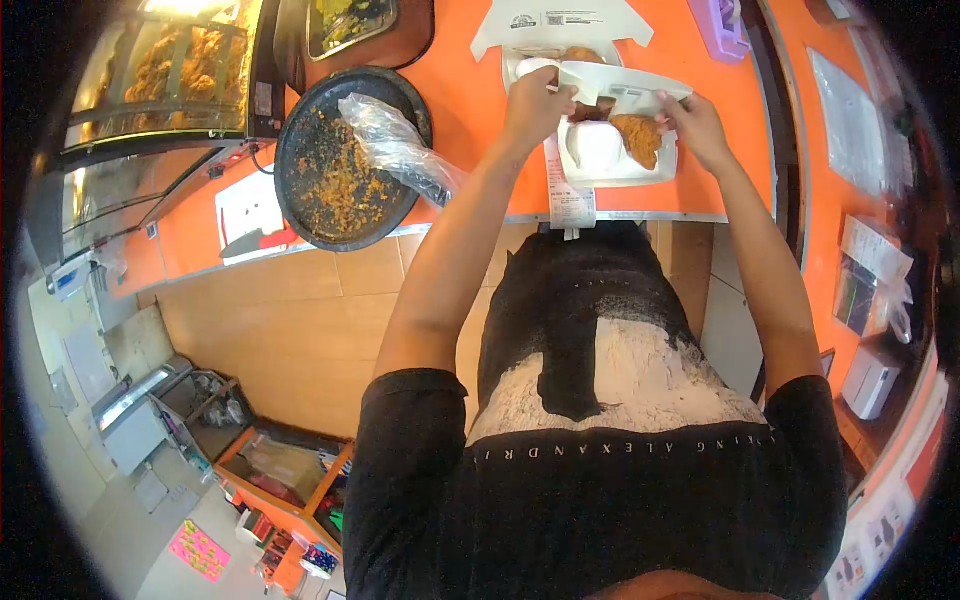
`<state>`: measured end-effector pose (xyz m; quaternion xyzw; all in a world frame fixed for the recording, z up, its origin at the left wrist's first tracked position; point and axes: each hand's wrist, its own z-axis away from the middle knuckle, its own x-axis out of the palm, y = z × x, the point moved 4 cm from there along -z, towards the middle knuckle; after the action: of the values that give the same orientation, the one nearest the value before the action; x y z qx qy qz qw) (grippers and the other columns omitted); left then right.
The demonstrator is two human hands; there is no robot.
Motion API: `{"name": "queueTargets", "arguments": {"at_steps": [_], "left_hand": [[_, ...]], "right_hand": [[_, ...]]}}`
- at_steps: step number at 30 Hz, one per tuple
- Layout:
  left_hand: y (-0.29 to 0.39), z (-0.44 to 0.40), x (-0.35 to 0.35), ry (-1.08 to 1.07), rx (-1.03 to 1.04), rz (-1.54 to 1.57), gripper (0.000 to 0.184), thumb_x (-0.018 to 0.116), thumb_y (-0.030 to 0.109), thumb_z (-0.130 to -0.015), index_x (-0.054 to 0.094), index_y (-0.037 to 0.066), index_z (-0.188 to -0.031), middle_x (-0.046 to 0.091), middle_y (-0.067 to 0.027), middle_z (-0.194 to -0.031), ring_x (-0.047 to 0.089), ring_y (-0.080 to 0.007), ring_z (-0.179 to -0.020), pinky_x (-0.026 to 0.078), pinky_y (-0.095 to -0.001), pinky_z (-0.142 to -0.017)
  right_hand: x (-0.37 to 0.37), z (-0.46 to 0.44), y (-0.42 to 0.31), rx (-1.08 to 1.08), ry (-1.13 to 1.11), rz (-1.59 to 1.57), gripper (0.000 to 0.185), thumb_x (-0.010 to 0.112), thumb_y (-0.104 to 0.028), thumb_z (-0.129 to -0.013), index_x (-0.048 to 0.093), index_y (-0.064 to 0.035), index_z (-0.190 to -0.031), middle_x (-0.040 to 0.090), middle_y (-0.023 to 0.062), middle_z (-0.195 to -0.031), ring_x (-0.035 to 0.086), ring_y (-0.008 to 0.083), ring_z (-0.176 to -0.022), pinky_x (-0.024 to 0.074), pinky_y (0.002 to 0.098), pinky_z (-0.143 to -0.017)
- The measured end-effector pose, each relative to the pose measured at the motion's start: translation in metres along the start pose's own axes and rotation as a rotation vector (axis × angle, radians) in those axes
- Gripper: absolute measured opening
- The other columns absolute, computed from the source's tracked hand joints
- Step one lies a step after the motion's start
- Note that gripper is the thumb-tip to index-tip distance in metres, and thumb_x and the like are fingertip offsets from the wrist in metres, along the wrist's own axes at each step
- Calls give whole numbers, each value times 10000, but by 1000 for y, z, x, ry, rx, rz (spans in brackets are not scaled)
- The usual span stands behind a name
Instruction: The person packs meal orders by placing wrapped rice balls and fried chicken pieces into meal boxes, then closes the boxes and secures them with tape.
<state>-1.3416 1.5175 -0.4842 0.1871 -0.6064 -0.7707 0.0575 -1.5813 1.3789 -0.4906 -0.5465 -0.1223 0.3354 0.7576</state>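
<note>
Both hands are at the raised lid of a white takeaway box [625, 182] on the orange counter. My left hand [541, 102] pinches the lid's left edge, and my right hand [692, 125] has its fingers closed on the right corner. Inside the box lie a white wrapped bundle [594, 146] and a piece of fried chicken [639, 138]. Behind it stands a second white box [563, 22], lid up, with food partly hidden by my left hand and the front lid. A printed receipt [572, 207] hangs over the counter's front edge, partly under the near box.
A round black tray [300, 205] with crumbs and a clear plastic bag [395, 145] is on the left. Further left are a knife [258, 241] on a white board and a glass display case [165, 70]. A purple dispenser [718, 30] stands at the back right.
</note>
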Motion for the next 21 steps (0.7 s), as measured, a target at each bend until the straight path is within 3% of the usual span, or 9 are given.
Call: {"name": "queueTargets", "arguments": {"at_steps": [3, 5, 6, 8, 10, 12, 15, 17, 21], "left_hand": [[8, -13, -3, 55, 227, -252, 293, 726, 142, -882, 670, -7, -1128, 743, -141, -961, 739, -217, -849, 572, -325, -699], [22, -6, -5, 162, 366, -315, 276, 721, 149, -887, 680, -2, -1115, 746, -131, -965, 734, -218, -850, 571, -331, -704], [35, 1, -8, 278, 494, -377, 261, 716, 157, -893, 690, 4, -1103, 748, -120, -969, 729, -218, -851, 571, -338, -709], [42, -6, -10, 270, 556, -292, 239, 711, 157, -898, 700, 18, -1092, 747, -127, -972, 719, -225, -835, 562, -336, -702], [48, -7, -11, 257, 610, -203, 218, 707, 158, -904, 710, 33, -1082, 745, -133, -974, 710, -232, -820, 553, -334, -694], [51, -10, -12, 216, 573, -436, 181, 701, 159, -909, 726, 68, -1063, 741, -135, -991, 710, -255, -817, 550, -339, -706], [46, -10, -13, 232, 623, -404, 140, 686, 157, -920, 738, 91, -1032, 739, -123, -975, 718, -256, -848, 556, -338, -737], [43, -11, -12, 242, 670, -416, 133, 684, 153, -919, 739, 79, -1017, 744, -106, -971, 718, -248, -849, 557, -333, -742], [34, -16, -11, 231, 812, -431, 150, 714, 178, -907, 738, 59, -995, 753, -87, -954, 716, -232, -829, 555, -318, -743]], "right_hand": [[-7, -9, 1, 181, 116, 494, 481, 701, -396, -937, 638, -8, -1214, 706, 111, -984, 677, 150, -928, 540, 301, -749], [-2, -2, -19, -412, 346, 528, 408, 701, -375, -938, 687, -27, -1152, 719, 107, -1003, 687, 163, -892, 538, 302, -775], [0, 0, -25, -412, 350, 528, 408, 701, -375, -938, 687, -27, -1152, 719, 107, -1003, 687, 163, -892, 538, 302, -775], [-4, 12, -49, -600, 467, 361, 276, 688, -300, -950, 724, -76, -1108, 728, 70, -1031, 688, 174, -877, 545, 311, -787], [-6, 15, -57, -619, 445, 466, 232, 678, -254, -952, 730, -89, -1107, 729, 60, -1045, 689, 174, -875, 546, 304, -790], [-2, 19, -60, -642, 421, 573, 197, 669, -209, -954, 736, -103, -1106, 730, 51, -1058, 689, 174, -872, 548, 296, -794], [-2, 20, -60, -630, 466, 565, 190, 666, -163, -940, 741, -117, -1108, 732, 32, -1081, 696, 173, -882, 554, 296, -793], [-3, 21, -59, -734, 458, 634, 178, 690, -85, -921, 753, -88, -1088, 744, 46, -1048, 701, 150, -878, 559, 278, -773], [-9, 18, -55, -838, 433, 659, 168, 689, -74, -921, 759, -85, -1073, 744, 47, -1066, 705, 149, -910, 562, 275, -803]]}}
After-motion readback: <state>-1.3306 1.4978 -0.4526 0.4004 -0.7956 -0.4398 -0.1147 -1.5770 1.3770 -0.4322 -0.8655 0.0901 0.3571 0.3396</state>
